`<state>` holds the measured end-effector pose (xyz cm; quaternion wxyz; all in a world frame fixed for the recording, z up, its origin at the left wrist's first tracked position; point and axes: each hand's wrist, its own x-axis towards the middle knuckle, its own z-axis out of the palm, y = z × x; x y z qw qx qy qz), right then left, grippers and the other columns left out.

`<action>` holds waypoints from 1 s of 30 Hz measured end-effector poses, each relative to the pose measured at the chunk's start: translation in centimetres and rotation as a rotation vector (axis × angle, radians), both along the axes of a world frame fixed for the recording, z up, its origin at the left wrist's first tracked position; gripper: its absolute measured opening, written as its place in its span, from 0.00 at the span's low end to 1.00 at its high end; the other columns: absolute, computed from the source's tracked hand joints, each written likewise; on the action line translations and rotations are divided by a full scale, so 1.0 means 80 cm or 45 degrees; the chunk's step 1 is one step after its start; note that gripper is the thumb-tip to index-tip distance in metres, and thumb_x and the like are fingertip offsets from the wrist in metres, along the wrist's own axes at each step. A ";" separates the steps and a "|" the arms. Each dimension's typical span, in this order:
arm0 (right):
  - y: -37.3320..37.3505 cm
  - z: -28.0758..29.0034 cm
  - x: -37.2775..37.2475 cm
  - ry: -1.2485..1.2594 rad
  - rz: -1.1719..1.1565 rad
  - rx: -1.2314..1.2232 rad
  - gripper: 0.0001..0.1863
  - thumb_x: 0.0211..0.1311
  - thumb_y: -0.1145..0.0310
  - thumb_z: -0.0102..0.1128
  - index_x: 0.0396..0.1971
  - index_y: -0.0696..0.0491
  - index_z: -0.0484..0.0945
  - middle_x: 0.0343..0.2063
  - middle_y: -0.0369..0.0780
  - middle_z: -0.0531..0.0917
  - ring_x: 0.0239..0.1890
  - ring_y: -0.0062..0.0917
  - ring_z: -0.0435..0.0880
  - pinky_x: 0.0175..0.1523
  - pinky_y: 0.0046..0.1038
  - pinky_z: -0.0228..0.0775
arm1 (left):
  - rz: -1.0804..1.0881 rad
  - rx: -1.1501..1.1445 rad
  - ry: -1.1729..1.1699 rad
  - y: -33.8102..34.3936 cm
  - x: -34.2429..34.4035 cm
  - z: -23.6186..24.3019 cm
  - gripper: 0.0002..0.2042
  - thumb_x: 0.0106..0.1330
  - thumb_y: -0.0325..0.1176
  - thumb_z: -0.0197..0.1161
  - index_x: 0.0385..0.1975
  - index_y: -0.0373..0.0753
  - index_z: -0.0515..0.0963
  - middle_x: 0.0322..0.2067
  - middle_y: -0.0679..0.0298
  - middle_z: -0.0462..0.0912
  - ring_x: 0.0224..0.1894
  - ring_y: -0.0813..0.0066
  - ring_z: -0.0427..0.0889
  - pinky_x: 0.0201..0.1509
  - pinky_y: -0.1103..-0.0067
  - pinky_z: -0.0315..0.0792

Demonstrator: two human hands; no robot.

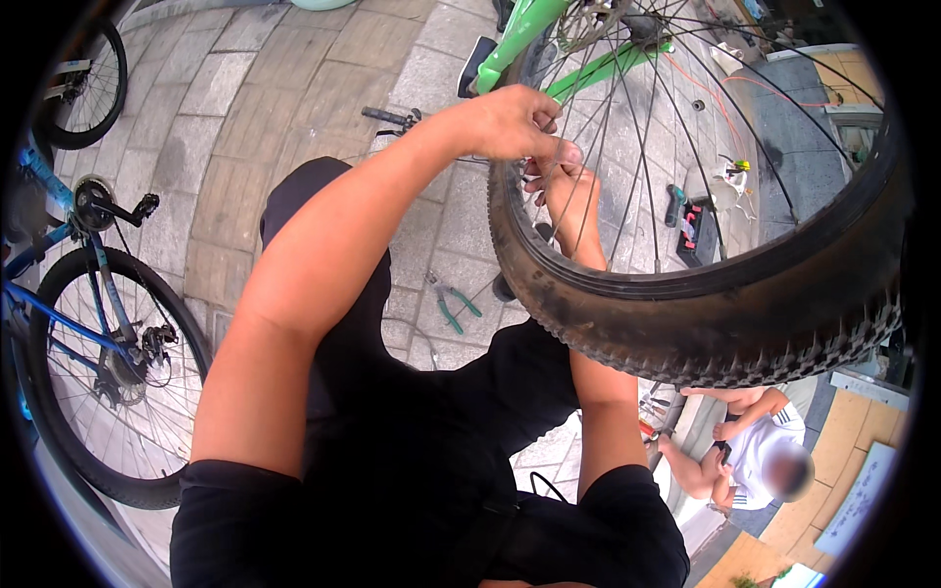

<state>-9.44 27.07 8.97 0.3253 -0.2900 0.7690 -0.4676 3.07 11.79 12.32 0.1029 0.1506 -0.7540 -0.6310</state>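
Fingers (569, 153) nr spokes (642, 147); blk/red case (694, 235)

Bright green covers the bicycle frame (521, 37) at twelve o'clock; the tyre (686, 328) at three is black, smudged brown. The bicycle at nine (110, 286) is blue-framed. Pliers (448, 294) at mid-dial have green handles. The shirt at six (421, 500) is plain black; the shirt at four (760, 451), white with seemingly dark sleeve stripes.

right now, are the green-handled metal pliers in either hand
No, the green-handled metal pliers lie on the grey stone paving, apart from the left hand and right hand.
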 end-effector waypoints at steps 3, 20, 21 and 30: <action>-0.001 -0.007 -0.002 0.003 0.025 -0.050 0.16 0.76 0.64 0.55 0.37 0.61 0.84 0.29 0.39 0.88 0.26 0.19 0.85 0.27 0.21 0.71 | 0.029 -0.001 0.001 -0.001 0.001 -0.009 0.41 0.58 0.52 0.79 0.60 0.22 0.75 0.45 0.50 0.87 0.48 0.67 0.85 0.54 0.73 0.77; -0.002 -0.002 0.005 0.040 0.067 -0.087 0.15 0.76 0.65 0.58 0.35 0.62 0.84 0.28 0.38 0.86 0.27 0.20 0.84 0.32 0.24 0.74 | 0.070 -0.066 -0.010 0.001 0.007 0.002 0.47 0.55 0.57 0.79 0.64 0.23 0.73 0.53 0.43 0.84 0.54 0.58 0.85 0.61 0.70 0.76; -0.002 -0.005 0.005 0.039 0.072 -0.087 0.15 0.75 0.64 0.60 0.34 0.61 0.85 0.27 0.37 0.87 0.26 0.19 0.83 0.31 0.23 0.72 | 0.059 -0.049 -0.017 0.000 0.008 0.002 0.44 0.58 0.55 0.78 0.64 0.23 0.72 0.54 0.43 0.84 0.55 0.58 0.84 0.61 0.70 0.76; -0.005 -0.004 0.018 0.347 0.147 -0.046 0.15 0.68 0.63 0.70 0.29 0.61 0.83 0.20 0.34 0.81 0.26 0.16 0.76 0.32 0.25 0.69 | -0.111 0.188 0.081 -0.027 0.004 -0.047 0.23 0.73 0.31 0.62 0.64 0.27 0.74 0.51 0.55 0.87 0.51 0.69 0.85 0.63 0.74 0.75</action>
